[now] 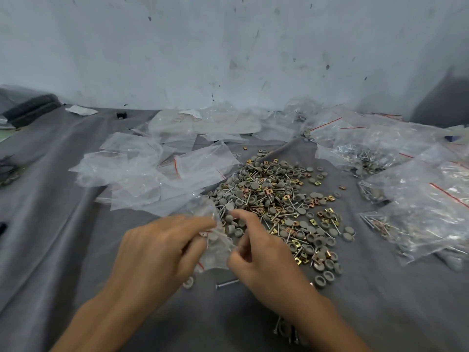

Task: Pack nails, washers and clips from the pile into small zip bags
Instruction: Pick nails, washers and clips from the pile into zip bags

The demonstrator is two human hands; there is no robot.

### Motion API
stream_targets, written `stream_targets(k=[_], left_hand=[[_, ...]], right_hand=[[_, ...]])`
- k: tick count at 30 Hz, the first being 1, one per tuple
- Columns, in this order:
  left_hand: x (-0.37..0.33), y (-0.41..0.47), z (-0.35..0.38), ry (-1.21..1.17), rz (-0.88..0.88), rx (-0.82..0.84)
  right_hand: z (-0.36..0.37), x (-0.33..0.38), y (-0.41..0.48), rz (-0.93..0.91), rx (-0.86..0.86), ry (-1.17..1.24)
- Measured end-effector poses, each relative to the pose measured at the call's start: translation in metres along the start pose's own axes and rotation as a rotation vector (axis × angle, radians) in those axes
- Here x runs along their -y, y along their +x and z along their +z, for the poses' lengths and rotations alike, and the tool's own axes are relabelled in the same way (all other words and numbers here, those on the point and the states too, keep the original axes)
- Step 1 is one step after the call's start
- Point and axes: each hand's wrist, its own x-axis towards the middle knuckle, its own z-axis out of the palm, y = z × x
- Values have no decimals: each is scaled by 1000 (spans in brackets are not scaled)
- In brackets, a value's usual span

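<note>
A pile (276, 199) of grey round washers, thin nails and brass square clips lies on the grey cloth in the middle. Just in front of it I hold a small clear zip bag (215, 252) between both hands. My left hand (157, 252) pinches the bag's left edge near the red zip line. My right hand (264, 255) pinches its right edge with curled fingers, index finger stretched toward the pile. The bag's contents are hard to make out. A loose nail (227, 284) and a washer (188, 283) lie under my hands.
Empty zip bags (142, 174) are heaped at the left of the pile. Filled bags (416, 199) crowd the right side. More bags (215, 120) lie along the stained wall. A dark object (30, 110) sits far left. Some nails (284, 331) lie near my right wrist.
</note>
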Motion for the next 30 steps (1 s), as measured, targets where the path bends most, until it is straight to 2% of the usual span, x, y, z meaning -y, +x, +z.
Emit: stream_targets(k=[3, 5, 9, 13, 18, 22, 27, 30], left_hand=[[0, -2, 3, 11, 41, 8], [0, 0, 1, 10, -1, 14], [-4, 0, 5, -17, -124, 91], [-8, -3, 22, -163, -232, 244], [-4, -4, 31, -206, -238, 273], [-2, -5, 32, -249, -261, 293], [2, -3, 32, -269, -296, 317], [1, -2, 32, -271, -311, 341]], right_hand=[[-9, -2, 1, 35, 84, 108], [-21, -8, 1, 56, 88, 123], [-56, -32, 5, 131, -68, -133], [-77, -50, 7, 252, -15, -307], [-69, -51, 9, 228, 118, -407], [-65, -51, 8, 223, 150, -450], [-59, -45, 6, 189, 69, -395], [-47, -37, 9, 224, 29, -453]])
